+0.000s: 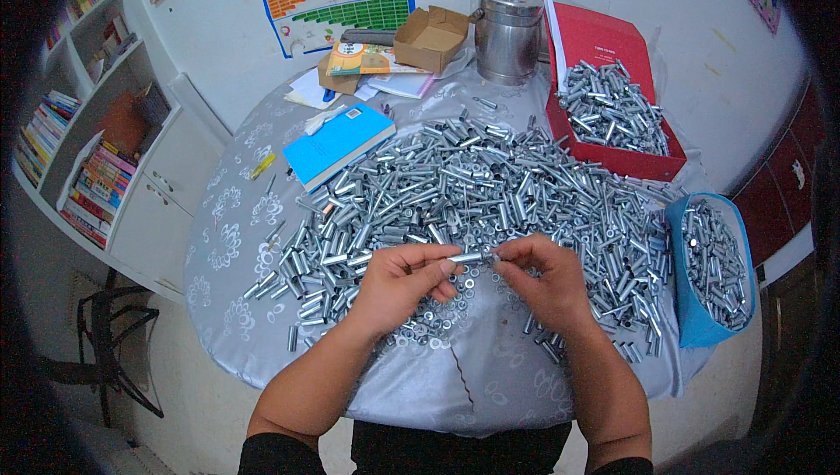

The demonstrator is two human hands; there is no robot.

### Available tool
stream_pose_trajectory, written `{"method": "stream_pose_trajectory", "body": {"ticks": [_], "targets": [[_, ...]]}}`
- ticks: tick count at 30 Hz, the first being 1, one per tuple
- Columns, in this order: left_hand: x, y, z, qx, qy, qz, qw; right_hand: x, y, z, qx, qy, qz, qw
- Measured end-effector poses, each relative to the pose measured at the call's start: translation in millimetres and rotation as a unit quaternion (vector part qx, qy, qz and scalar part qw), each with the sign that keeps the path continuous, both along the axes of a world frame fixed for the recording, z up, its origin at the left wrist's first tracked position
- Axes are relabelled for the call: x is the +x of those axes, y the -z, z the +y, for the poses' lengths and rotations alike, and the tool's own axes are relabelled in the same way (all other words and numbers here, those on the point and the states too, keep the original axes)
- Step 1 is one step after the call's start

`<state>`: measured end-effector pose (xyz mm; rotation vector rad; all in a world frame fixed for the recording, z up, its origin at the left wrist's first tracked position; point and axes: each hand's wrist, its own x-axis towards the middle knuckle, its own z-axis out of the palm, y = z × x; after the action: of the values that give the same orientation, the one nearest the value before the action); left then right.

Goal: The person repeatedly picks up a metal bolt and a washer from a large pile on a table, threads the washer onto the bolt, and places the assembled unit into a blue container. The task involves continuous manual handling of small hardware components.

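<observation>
My left hand holds a shiny metal sleeve level between thumb and fingers, above the near edge of a large pile. At the sleeve's right end, my right hand pinches a small metal piece; the fingertips partly hide it, so I cannot tell whether it is a washer or a nut. Beyond both hands spreads the pile of metal sleeves and bolts. Loose flat washers lie below my left hand and between the two hands.
A red box full of metal parts stands at the back right, with a blue fabric bin of parts nearer. Behind the pile are a blue book, an open cardboard box and a steel canister. A grey patterned cloth covers the table.
</observation>
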<state>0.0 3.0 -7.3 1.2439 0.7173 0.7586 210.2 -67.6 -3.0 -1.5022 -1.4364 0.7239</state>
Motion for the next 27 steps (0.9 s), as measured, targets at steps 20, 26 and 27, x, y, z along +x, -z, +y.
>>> {"method": "stream_pose_trajectory", "body": {"ticks": [20, 26, 27], "targets": [[0, -3, -2, 0.005, 0.038, 0.017, 0.999, -3, 4, -1, -0.027, -0.015, 0.145, 0.989], [-1, 0, -4, 0.026, 0.05, 0.006, 0.998, 2, 5, 0, -0.162, -0.015, 0.105, 0.981], [0, -1, -4, 0.021, 0.044, 0.005, 0.999, 2, 5, 0, -0.13, 0.0, 0.119, 0.984]]}}
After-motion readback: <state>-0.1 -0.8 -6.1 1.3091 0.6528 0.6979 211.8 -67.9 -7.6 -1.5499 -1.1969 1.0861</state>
